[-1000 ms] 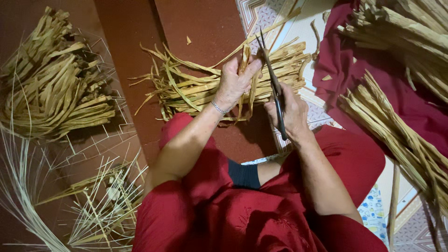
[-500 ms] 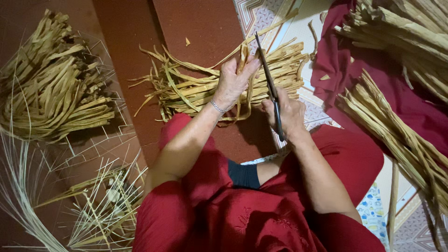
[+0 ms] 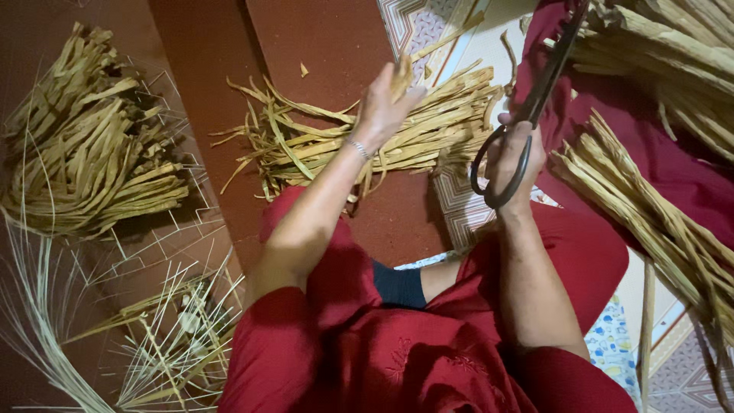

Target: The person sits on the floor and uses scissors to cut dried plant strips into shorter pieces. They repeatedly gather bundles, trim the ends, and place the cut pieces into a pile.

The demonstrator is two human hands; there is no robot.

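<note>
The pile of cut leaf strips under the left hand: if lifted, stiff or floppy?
Probably floppy: the strips curl and splay at their ends. Likely light, being thin and dry-looking. Loose, so some may slide out of the left hand.

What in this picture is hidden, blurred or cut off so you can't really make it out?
- Head view: scissors blade tips run off the top edge.
- Left hand is motion-blurred; whether it grips a leaf strip is unclear.
- Right hand: fingers sit inside the handle loops, partly hidden.
- Bundle of stalks is cut by the right edge.
</note>
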